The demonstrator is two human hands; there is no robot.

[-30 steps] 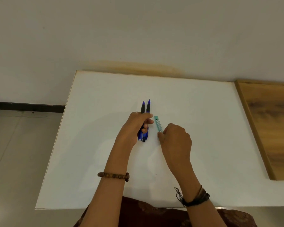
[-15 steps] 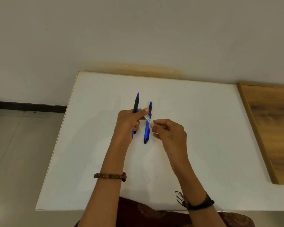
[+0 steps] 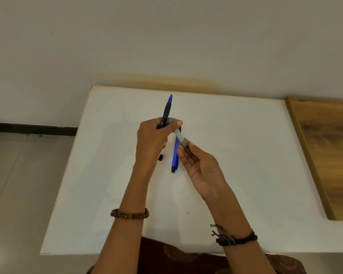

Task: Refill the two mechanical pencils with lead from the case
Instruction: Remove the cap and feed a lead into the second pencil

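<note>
Since half a second earlier, one blue mechanical pencil with black grip (image 3: 167, 111) has been raised further, and a small black cap (image 3: 160, 157) is now seen on the white desk (image 3: 246, 155). The left hand (image 3: 153, 139) is curled round this pencil, its thumb touching the slim grey-green lead case (image 3: 179, 134). The case's near end is pinched by the right hand (image 3: 198, 167). The second blue pencil (image 3: 175, 157) lies on the desk between the hands.
</note>
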